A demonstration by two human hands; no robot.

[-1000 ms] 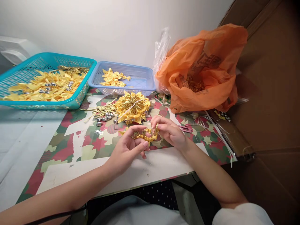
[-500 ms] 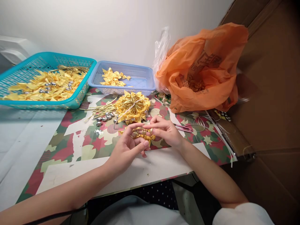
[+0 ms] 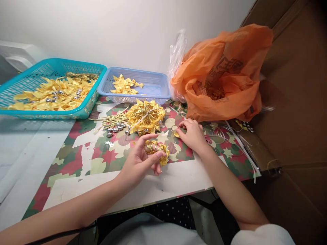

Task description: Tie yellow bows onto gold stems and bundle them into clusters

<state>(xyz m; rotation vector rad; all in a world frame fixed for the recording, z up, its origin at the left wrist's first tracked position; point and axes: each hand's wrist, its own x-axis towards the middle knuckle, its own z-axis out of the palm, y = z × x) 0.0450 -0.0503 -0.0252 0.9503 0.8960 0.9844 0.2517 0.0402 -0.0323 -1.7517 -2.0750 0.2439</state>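
Note:
My left hand (image 3: pixel 139 158) curls its fingers around a yellow ribbon flower (image 3: pixel 163 157) with gold wire loops, held low over the table, its thumb across the front. Farther right, my right hand (image 3: pixel 192 135) is at the patterned table covering with bent fingers. By its thumb tip is a small yellow piece (image 3: pixel 176 135) beside a thin loop; what the fingers grip is hidden. Beyond my left hand rests a bigger yellow ribbon flower (image 3: pixel 145 117) with gold strands and silver bells. Left of it lie gold wire stems (image 3: pixel 109 120) and several loose silver bells (image 3: pixel 114 128).
A teal basket (image 3: pixel 84 110) holds yellow ribbon pieces, bells and gold stems. The blue basket (image 3: pixel 159 97) beside it contains more yellow pieces. At the back right an orange plastic bag (image 3: pixel 217 110) stands gaping, with thin clear cord (image 3: pixel 219 134) below it and cardboard (image 3: pixel 301 136) to the right.
My right hand has left the flower in my left hand and moved right and slightly away, to the table surface. A pink tool there is now mostly covered by it. My left hand keeps its hold.

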